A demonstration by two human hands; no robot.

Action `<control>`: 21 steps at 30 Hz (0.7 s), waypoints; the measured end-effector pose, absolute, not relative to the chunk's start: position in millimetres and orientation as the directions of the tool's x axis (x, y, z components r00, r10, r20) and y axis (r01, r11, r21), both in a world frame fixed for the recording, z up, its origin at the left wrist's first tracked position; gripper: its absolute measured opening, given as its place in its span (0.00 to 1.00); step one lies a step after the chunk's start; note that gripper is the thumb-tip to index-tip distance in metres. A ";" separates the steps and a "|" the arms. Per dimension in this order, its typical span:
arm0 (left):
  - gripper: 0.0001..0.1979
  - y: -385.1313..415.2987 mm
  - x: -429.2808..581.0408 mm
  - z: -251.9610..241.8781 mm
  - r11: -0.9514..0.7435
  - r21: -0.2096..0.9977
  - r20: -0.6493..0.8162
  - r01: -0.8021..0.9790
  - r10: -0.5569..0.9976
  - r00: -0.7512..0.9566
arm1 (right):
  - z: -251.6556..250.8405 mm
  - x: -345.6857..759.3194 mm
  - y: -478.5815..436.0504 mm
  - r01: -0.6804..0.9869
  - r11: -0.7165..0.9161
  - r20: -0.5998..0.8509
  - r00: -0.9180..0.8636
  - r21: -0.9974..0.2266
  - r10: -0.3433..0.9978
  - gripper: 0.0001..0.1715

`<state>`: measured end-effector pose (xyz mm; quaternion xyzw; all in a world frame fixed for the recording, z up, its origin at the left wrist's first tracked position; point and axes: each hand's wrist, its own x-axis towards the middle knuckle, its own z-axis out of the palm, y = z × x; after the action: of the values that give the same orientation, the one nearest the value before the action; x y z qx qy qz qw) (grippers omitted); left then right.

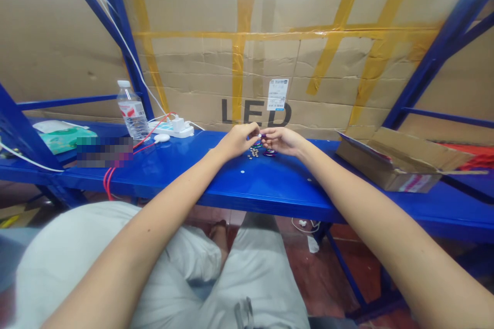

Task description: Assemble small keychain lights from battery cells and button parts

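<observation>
My left hand (pixel 240 141) and my right hand (pixel 283 140) meet above the middle of the blue shelf, fingertips close together. Both are closed in a pinch around a small piece with a purple tint, too small to name. Just below the fingers lies a little cluster of small brownish-gold beads (pixel 253 153). Beside it, under my right hand, is a shiny round purple-and-green metallic piece (pixel 270 153). Another shiny bit is partly hidden behind my fingers.
An open cardboard box (pixel 389 164) stands at the right. To the left are a water bottle (pixel 131 110), a white power strip (pixel 181 129), red cables (pixel 109 180) and a green tissue pack (pixel 69 139). A large cardboard panel (pixel 193 72) closes off the back.
</observation>
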<state>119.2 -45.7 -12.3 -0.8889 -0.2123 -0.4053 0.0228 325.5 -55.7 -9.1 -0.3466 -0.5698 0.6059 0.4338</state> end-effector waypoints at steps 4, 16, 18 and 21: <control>0.03 -46.5 118.8 -11.4 -0.913 0.132 0.727 0.385 0.353 0.588 | -15.0 326.6 -54.3 -0.048 0.110 0.120 -0.442 -0.993 0.889 0.10; 0.04 -48.6 119.1 -11.3 -0.935 0.106 0.709 0.338 0.309 0.634 | -20.9 322.8 -52.5 0.109 0.276 0.207 -0.422 -0.955 0.882 0.14; 0.05 -49.9 117.8 -11.1 -0.926 0.130 0.700 0.355 0.340 0.628 | -21.7 323.6 -50.2 0.136 0.321 0.242 -0.412 -0.937 0.879 0.15; 0.08 -44.1 112.6 -13.3 -0.888 0.146 0.678 0.435 0.411 0.610 | -22.2 325.0 -46.7 0.201 0.382 0.271 -0.425 -0.902 0.863 0.15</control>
<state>112.6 -44.1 -13.3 -0.8971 -0.2358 -0.3733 0.0165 325.0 -46.7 -22.2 -0.3636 -0.7322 0.4203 0.3939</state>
